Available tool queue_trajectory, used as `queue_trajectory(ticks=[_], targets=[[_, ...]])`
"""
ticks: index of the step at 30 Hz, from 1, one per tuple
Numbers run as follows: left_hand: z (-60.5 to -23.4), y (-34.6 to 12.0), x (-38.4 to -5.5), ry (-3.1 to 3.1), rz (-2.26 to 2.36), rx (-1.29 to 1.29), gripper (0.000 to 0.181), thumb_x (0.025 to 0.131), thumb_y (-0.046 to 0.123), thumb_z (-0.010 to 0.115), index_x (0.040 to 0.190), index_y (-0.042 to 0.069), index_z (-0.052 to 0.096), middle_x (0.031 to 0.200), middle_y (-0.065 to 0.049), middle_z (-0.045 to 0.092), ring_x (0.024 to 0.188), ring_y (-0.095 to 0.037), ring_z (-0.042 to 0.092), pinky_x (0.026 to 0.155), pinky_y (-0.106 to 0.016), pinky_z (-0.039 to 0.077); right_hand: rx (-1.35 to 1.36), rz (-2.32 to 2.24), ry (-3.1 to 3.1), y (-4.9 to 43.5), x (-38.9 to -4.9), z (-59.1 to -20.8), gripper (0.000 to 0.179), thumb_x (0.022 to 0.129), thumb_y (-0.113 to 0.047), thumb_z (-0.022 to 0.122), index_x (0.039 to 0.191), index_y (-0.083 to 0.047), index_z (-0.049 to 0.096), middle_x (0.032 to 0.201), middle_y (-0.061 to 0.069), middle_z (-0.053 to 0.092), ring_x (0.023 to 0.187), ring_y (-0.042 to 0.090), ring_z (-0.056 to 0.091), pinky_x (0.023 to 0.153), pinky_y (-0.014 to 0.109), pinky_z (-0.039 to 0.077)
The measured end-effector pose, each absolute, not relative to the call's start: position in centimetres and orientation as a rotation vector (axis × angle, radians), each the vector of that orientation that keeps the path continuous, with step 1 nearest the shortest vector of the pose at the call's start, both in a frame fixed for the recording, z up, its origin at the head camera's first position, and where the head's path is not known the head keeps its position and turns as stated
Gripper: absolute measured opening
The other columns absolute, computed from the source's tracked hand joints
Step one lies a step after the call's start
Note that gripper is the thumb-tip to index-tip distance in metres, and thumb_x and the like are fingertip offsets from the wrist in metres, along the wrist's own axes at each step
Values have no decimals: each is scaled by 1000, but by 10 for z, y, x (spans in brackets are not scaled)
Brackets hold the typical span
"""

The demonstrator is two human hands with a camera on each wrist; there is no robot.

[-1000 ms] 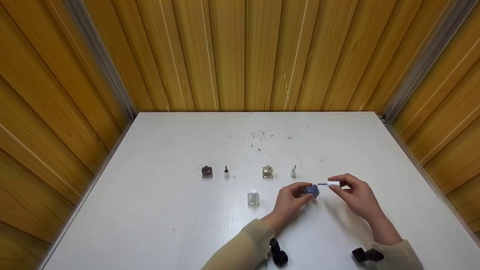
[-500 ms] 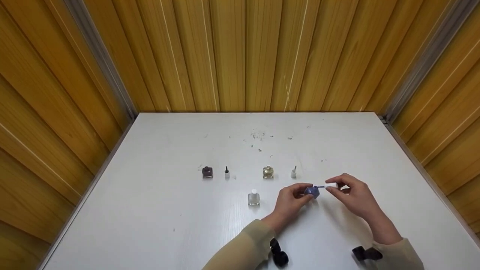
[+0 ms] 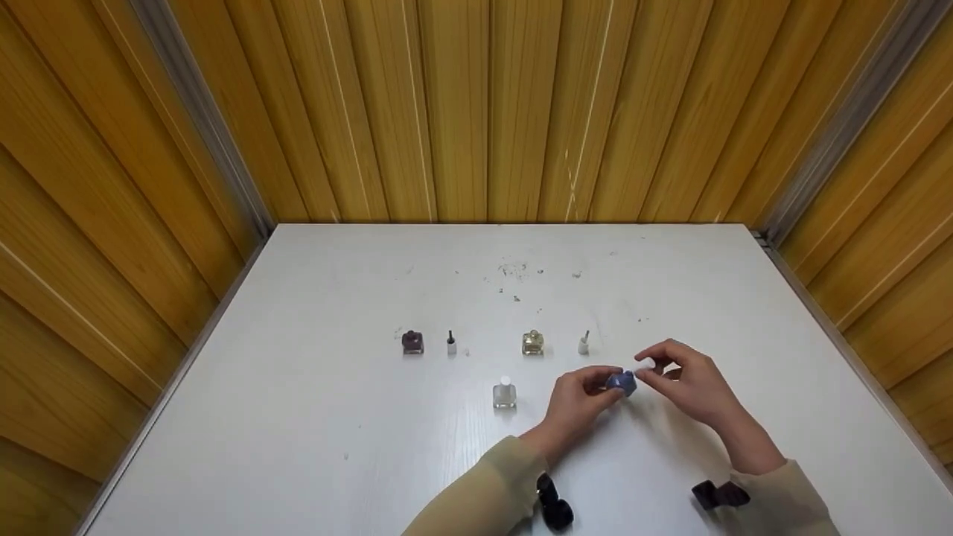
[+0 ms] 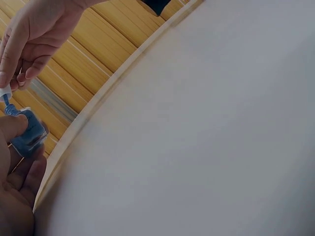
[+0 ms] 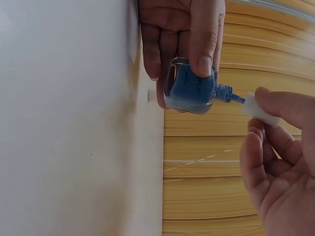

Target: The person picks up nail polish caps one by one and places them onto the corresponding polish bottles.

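My left hand (image 3: 577, 402) grips a small blue nail polish bottle (image 5: 193, 88) between thumb and fingers, above the white table. My right hand (image 3: 689, 383) pinches a white brush cap (image 5: 261, 109) by its sides. The cap's blue-coated brush stem (image 5: 237, 99) reaches into the bottle's threaded neck, and a short length of it shows between cap and neck. In the left wrist view the same blue bottle (image 4: 30, 132) sits under my thumb, with the white cap (image 4: 5, 92) just above its neck.
On the white table (image 3: 313, 417) stand an uncapped dark purple bottle (image 3: 412, 342), an uncapped gold bottle (image 3: 532, 343) and a capped clear bottle (image 3: 505, 394). Two white brush caps, a dark-brushed cap (image 3: 451, 345) and a paler-brushed cap (image 3: 584, 344), stand brush-up. Wood-look panels (image 3: 514, 112) enclose the table.
My right hand has moved left, bringing the brush from outside the bottle into its neck and the cap closer. My left hand has stayed nearly still with the nail polish bottle.
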State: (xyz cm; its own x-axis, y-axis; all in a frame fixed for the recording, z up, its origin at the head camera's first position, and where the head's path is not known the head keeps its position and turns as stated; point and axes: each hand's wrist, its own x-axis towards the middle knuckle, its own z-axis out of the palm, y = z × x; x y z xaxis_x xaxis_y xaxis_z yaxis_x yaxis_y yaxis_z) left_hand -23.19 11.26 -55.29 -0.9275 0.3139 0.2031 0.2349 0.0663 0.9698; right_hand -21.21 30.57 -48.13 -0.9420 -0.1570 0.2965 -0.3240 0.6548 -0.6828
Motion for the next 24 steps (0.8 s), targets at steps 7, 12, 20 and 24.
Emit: queue_trajectory(ticks=[7,12,20,24], targets=[[-553,112,-233,2224,2039,583,27,91,6,77,118,4,76,110,-8,79,95,1,71,85,-12,55,389,1241,-2655,303,-214,-488,22,96,-14,73,117,-10,76,112,10,75,93,-5,59,77,16,57],[-554,112,-233,2234,2037,603,27,91,6,77,118,3,76,111,-11,79,95,-3,72,84,-13,55,414,1244,-2639,301,-213,-492,26,96,-14,74,121,-11,76,114,12,75,93,-6,59,78,16,58],[-556,113,-233,2208,2061,574,27,91,6,77,117,2,76,107,-13,79,92,-2,72,81,-13,55,459,1215,-2620,299,-213,-494,28,95,-12,74,123,-11,76,110,3,76,94,-7,60,77,19,58],[-555,112,-232,2185,2075,565,27,90,5,77,117,2,76,107,-13,79,92,-1,72,83,-13,56,442,1185,-2622,297,-214,-496,25,92,-10,77,117,-12,77,104,2,75,90,-6,61,76,19,58]])
